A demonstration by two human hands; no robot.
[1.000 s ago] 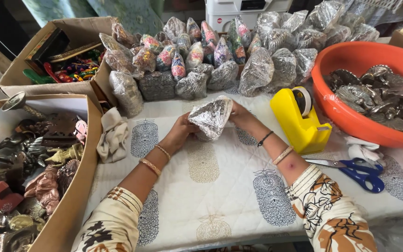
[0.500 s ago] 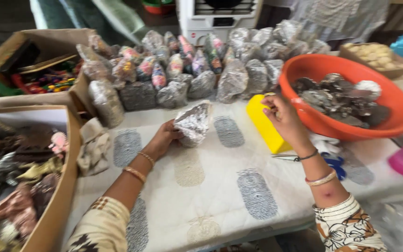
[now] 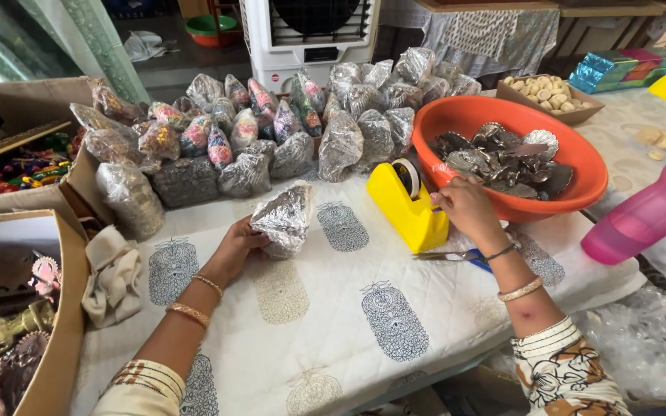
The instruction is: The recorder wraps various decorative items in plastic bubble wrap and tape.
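Near edge: a white quilted table cover (image 3: pixel 333 323) printed with grey-blue and tan motifs is spread over the table. At the near left, an open cardboard box (image 3: pixel 59 339) of metal figurines is seen, with a bunched cream cloth (image 3: pixel 113 277) just beside it. At the near right, crumpled clear plastic sheeting (image 3: pixel 645 347) lies below the table edge.

Mid table: a bubble-wrapped packet (image 3: pixel 283 218) is held upright on the cover by the left hand (image 3: pixel 238 248), fingers curled around its lower left side. The right hand (image 3: pixel 465 209) is placed at the front end of a yellow tape dispenser (image 3: pixel 408 206), fingers bent and touching it; whether tape is pinched cannot be told. Blue-handled scissors (image 3: pixel 456 256) lie partly hidden under the right wrist. A pink plastic bottle (image 3: pixel 649 212) lies tilted at the right.

Further back: an orange plastic basin (image 3: pixel 580 166) of metal pieces is set just behind the dispenser. A heap of wrapped packets (image 3: pixel 271 131) is stacked behind, with a second cardboard box (image 3: pixel 9 146) of coloured items at left.

Far: a white air cooler (image 3: pixel 310 35), a green curtain (image 3: pixel 63 38), and a small tray of pale round pieces (image 3: pixel 553 92) are seen.
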